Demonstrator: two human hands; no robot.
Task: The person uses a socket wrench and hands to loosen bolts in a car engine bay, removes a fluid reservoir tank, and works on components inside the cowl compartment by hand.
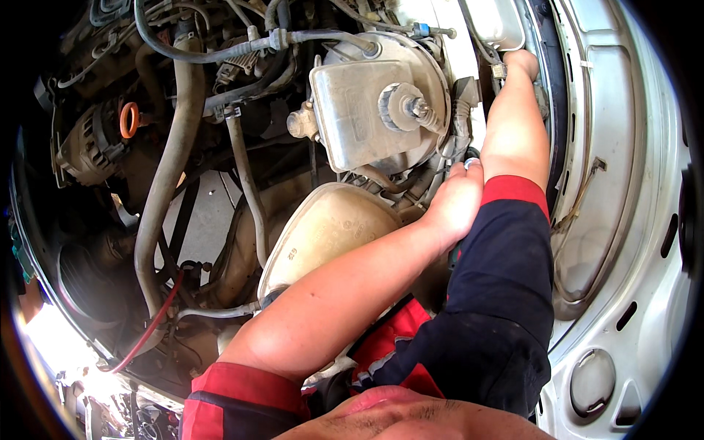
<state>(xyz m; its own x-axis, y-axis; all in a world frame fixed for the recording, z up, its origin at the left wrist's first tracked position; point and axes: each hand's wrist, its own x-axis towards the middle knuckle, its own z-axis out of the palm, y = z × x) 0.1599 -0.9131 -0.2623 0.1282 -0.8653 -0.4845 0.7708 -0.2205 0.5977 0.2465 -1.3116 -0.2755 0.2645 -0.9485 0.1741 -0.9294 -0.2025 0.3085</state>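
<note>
My left hand (pixel 456 202) reaches in from the lower left, its fingers curled in beside my right forearm. A small shiny metal piece (pixel 471 163) shows at its fingertips; what the fingers hold is mostly hidden. Farther up, my right hand (pixel 521 64) is bent down at the wrist, close to a whitish plastic container (pixel 499 23) and a small connector (pixel 499 71). Its fingers are out of sight. Left of my hands stands a translucent reservoir (pixel 359 110) with a ribbed round cap (pixel 402 107). A yellowed plastic tank (pixel 330 227) lies below it, behind my left forearm.
Thick grey hoses (pixel 172 161) cross the engine bay on the left. An orange ring handle (pixel 129 120) sticks up near the alternator (pixel 92 147). A thin red rod (pixel 152 323) slants at lower left. A silver body panel (pixel 609 169) curves along the right side.
</note>
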